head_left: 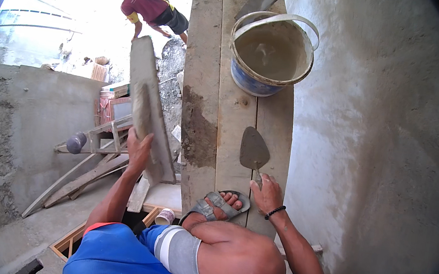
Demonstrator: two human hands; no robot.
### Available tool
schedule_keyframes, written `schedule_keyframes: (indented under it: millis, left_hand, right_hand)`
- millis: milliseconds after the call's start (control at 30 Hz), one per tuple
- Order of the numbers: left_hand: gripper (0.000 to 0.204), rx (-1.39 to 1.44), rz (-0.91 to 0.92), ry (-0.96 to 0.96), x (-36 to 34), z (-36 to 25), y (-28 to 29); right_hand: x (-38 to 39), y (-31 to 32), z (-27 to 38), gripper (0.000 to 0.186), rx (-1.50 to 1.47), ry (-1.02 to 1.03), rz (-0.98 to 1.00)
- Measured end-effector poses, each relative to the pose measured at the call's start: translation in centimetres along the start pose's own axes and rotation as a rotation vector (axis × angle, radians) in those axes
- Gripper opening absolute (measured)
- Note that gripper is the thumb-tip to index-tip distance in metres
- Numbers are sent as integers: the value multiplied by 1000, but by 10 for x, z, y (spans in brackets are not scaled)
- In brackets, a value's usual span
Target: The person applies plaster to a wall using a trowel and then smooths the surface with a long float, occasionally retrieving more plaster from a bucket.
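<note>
My left hand [139, 152] is closed round the near end of the raised grip on a long plastering float [142, 62]. The float is a narrow grey board, smeared with mortar, and slants out past the left side of the planks. In my right hand [267, 195] is the handle of a trowel [255, 148]. Its rounded, mortar-grey blade points away from me, over the planks; I cannot tell whether it touches them. Beyond the blade, a blue and white bucket [261, 84] of cloudy greyish water stands with its pale handle across the rim.
My sandalled foot [220, 205] rests on the wooden planks [227, 160], which have a wet patch. A grey plastered wall [341, 124] rises on the right. Below left are loose timbers [74, 182] and a small cup [165, 216]. Another person [150, 5] is at the far left.
</note>
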State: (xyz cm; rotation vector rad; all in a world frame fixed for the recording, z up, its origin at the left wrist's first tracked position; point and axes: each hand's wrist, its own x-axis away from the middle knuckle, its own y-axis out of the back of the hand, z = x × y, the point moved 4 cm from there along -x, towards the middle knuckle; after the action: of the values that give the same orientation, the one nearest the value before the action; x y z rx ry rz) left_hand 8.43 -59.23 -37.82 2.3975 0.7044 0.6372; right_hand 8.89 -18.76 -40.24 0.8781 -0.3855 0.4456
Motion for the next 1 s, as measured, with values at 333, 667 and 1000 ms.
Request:
schedule_keyframes:
  millis: [333,667,1000]
  left_hand:
    - [40,135,151,94,-47,-100,-103]
    - [43,-50,82,-120,-64,-76,-128]
    - [54,-79,35,-264,-33,-113,-98]
  right_hand:
    - [42,87,-19,41,145,105,-85]
    - [227,105,-140,38,227,-257,-26]
    - [308,-5,-152,38,-154,-611,-163]
